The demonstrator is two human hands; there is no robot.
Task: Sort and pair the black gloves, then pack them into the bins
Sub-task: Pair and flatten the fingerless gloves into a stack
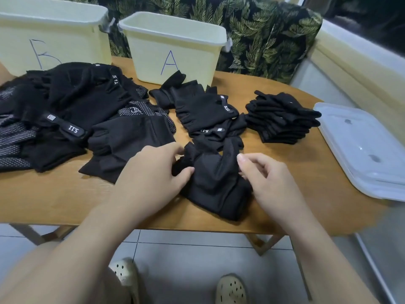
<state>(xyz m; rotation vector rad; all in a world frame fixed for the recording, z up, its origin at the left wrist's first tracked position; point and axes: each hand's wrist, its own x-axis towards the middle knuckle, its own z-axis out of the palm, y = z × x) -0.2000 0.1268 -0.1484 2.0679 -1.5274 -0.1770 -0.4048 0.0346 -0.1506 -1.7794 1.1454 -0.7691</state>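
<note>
Item: black glove, crumpled at the table front edge. Soft, light, limp fabric. My left hand pinches its left side; my right hand, fingers curled, touches its right. I judge the cuff the best hold.

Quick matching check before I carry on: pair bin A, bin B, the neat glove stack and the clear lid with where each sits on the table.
Things:
1. bin A
2. bin B
3. neat glove stack
4. clear lid

Places:
a. far left, behind the loose glove heap
b. right edge of the table
c. back centre
d. between the centre gloves and the lid

Pairs: 1-c, 2-a, 3-d, 4-b
</note>
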